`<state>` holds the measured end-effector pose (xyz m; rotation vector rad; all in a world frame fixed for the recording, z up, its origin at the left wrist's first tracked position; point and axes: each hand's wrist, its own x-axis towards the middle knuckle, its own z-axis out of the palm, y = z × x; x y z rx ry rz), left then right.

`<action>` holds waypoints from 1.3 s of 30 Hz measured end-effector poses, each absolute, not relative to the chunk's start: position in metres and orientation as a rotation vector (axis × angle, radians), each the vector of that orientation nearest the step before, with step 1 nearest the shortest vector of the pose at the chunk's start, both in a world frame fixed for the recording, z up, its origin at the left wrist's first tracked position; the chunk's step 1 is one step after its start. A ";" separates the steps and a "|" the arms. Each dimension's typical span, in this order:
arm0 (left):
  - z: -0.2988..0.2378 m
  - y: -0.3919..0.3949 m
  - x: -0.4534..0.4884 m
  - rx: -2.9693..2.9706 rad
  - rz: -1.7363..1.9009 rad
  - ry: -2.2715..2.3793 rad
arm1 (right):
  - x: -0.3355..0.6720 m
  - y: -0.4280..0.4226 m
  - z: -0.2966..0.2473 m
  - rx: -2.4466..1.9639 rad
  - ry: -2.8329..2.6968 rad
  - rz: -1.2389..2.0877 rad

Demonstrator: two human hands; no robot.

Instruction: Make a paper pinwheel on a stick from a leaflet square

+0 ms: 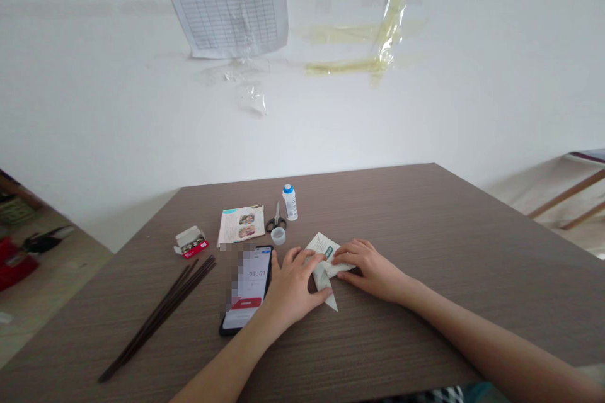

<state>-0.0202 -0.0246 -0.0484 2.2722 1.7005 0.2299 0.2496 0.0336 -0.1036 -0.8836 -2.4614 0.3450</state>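
A small folded paper [323, 245] with printed text lies on the brown table, one pointed flap [331, 302] angled toward me. My left hand [295, 283] is over its left side, thumb on the flap and fingers on the upper fold, gripping it against the table. From the right, my right hand [373, 267] holds the paper's other edge between fingers and thumb. Parts of the folds are hidden under my fingers. Beside my left hand lies a phone [243, 315] whose screen reads 03:01.
Behind the hands stand a glue bottle [290, 204], scissors [276, 221], a small clear cap [278, 236] and a printed sheet [231, 230]. To the left are an open small box [191, 243] and several dark thin sticks [161, 318]. A white wall [331, 132] borders the table [406, 214].
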 end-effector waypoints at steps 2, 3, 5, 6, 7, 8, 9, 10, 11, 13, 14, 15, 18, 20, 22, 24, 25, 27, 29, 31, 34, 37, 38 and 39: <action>-0.052 -0.024 -0.021 2.293 0.254 1.697 | 0.250 0.034 -0.104 -0.880 -2.468 0.337; -0.053 -0.024 -0.022 2.306 0.258 1.696 | 0.250 0.035 -0.105 -0.880 -2.469 0.334; -0.054 -0.024 -0.023 2.327 0.242 1.696 | 0.249 0.035 -0.104 -0.886 -2.466 0.336; -0.054 -0.025 -0.023 2.333 0.226 1.697 | 0.249 0.034 -0.104 -0.893 -2.463 0.342; -0.053 -0.025 -0.023 2.337 0.208 1.698 | 0.249 0.034 -0.103 -0.899 -2.461 0.351; -0.052 -0.025 -0.023 2.339 0.196 1.700 | 0.248 0.033 -0.102 -0.905 -2.457 0.360; -0.052 -0.025 -0.023 2.342 0.190 1.703 | 0.248 0.032 -0.101 -0.911 -2.450 0.368; -0.051 -0.026 -0.022 2.345 0.192 1.705 | 0.248 0.032 -0.100 -0.916 -2.444 0.375; -0.050 -0.026 -0.022 2.349 0.200 1.706 | 0.248 0.031 -0.100 -0.921 -2.439 0.381; -0.049 -0.027 -0.022 2.356 0.220 1.704 | 0.248 0.032 -0.099 -0.924 -2.438 0.389; -0.049 -0.028 -0.022 2.362 0.230 1.701 | 0.248 0.032 -0.100 -0.921 -2.444 0.390; -0.049 -0.028 -0.022 2.368 0.235 1.697 | 0.248 0.033 -0.100 -0.916 -2.451 0.388; -0.049 -0.028 -0.021 2.363 0.216 1.697 | 0.247 0.035 -0.103 -0.901 -2.458 0.373; -0.049 -0.027 -0.021 2.341 0.191 1.704 | 0.248 0.035 -0.104 -0.906 -2.435 0.356; -0.049 -0.026 -0.021 2.322 0.196 1.708 | 0.248 0.035 -0.104 -0.908 -2.420 0.343; -0.050 -0.024 -0.022 2.311 0.221 1.704 | 0.248 0.034 -0.104 -0.911 -2.413 0.343; -0.051 -0.024 -0.022 2.308 0.231 1.701 | 0.248 0.034 -0.104 -0.912 -2.414 0.347; -0.051 -0.023 -0.023 2.305 0.231 1.698 | 0.248 0.035 -0.104 -0.912 -2.413 0.352; -0.051 -0.024 -0.024 2.309 0.205 1.699 | 0.248 0.035 -0.105 -0.903 -2.419 0.351; -0.050 -0.024 -0.024 2.312 0.176 1.701 | 0.248 0.036 -0.106 -0.897 -2.433 0.349; -0.048 -0.026 -0.023 2.321 0.151 1.703 | 0.248 0.036 -0.105 -0.906 -2.453 0.354; -0.047 -0.027 -0.022 2.343 0.156 1.703 | 0.247 0.034 -0.103 -0.914 -2.459 0.365; -0.048 -0.028 -0.022 2.350 0.167 1.700 | 0.247 0.034 -0.102 -0.919 -2.455 0.368; -0.048 -0.028 -0.022 2.352 0.179 1.695 | 0.247 0.033 -0.101 -0.925 -2.451 0.373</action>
